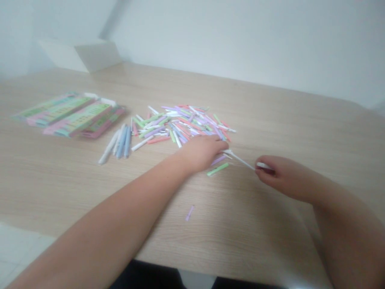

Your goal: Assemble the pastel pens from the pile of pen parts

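My left hand (202, 151) reaches over the near right edge of a heap of short slim tubes (180, 124) in white, green, purple, orange and blue. Its fingertips close at the wider end of a thin white stick (243, 161). This stick runs across to my right hand (278, 176), which is curled shut around its other end. A white piece also shows between the right thumb and fingers; whether it belongs to the stick is unclear. Beneath my left hand lie a green tube (218, 169) and a purple one. The picture is blurred, so fine detail is lost.
Several white and blue pen-like sticks (122, 141) lie side by side left of the heap. Beyond them are pink and green printed packs (81, 116). A small purple piece (189, 213) lies near the front. A white folded board (87, 56) stands at the back left.
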Demonstrator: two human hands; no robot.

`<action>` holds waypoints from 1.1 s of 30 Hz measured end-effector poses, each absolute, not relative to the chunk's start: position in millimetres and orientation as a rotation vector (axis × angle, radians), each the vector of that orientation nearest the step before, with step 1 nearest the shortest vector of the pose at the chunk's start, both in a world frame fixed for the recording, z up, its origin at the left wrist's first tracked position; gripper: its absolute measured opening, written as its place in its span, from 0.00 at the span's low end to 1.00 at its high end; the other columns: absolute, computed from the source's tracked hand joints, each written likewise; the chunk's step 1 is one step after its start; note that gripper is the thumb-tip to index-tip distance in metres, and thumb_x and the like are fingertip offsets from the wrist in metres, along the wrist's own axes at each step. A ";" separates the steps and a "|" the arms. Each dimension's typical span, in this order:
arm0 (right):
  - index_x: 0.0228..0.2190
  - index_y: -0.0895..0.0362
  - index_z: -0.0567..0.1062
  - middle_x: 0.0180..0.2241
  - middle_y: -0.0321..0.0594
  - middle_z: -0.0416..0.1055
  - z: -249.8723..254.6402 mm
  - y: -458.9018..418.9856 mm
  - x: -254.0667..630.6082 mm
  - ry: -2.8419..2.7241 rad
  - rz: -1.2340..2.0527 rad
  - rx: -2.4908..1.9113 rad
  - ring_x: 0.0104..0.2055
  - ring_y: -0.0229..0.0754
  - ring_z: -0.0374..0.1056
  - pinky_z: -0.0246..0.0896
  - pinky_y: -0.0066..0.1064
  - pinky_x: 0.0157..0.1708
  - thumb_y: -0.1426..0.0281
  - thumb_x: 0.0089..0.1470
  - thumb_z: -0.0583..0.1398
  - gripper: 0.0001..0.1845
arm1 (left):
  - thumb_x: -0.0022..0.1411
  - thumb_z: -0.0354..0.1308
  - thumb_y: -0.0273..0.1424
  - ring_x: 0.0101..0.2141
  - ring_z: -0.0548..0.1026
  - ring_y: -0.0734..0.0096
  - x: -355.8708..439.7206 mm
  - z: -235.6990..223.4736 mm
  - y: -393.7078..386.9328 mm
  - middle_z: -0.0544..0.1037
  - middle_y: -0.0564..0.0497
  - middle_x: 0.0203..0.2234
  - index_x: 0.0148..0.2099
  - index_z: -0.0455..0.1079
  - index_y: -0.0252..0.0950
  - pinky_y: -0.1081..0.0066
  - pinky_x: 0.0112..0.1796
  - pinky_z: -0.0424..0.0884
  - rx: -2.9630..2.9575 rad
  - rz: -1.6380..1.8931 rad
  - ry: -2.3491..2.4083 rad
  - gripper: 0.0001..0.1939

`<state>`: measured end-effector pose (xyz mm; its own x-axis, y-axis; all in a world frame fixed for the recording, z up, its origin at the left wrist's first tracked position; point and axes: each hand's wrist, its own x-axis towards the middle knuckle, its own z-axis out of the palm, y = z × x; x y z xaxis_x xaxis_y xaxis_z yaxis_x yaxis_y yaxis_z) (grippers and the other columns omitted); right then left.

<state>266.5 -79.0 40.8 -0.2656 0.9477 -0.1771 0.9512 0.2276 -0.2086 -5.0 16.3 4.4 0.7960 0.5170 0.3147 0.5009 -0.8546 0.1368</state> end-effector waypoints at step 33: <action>0.28 0.53 0.69 0.26 0.37 0.70 39.5 -80.7 268.4 2.440 -0.470 1.887 0.28 0.42 0.64 0.53 0.35 0.30 0.59 0.64 0.54 0.16 | 0.75 0.47 0.35 0.50 0.75 0.59 -6.6 7.1 12.4 0.77 0.47 0.47 0.58 0.74 0.46 0.59 0.50 0.66 2.966 0.443 0.906 0.17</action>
<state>268.4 -80.7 39.5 -0.2683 0.9427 -0.1985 0.9489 0.2231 -0.2230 -6.6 12.4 7.1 0.7930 0.5486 0.2650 0.5461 -0.8329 0.0900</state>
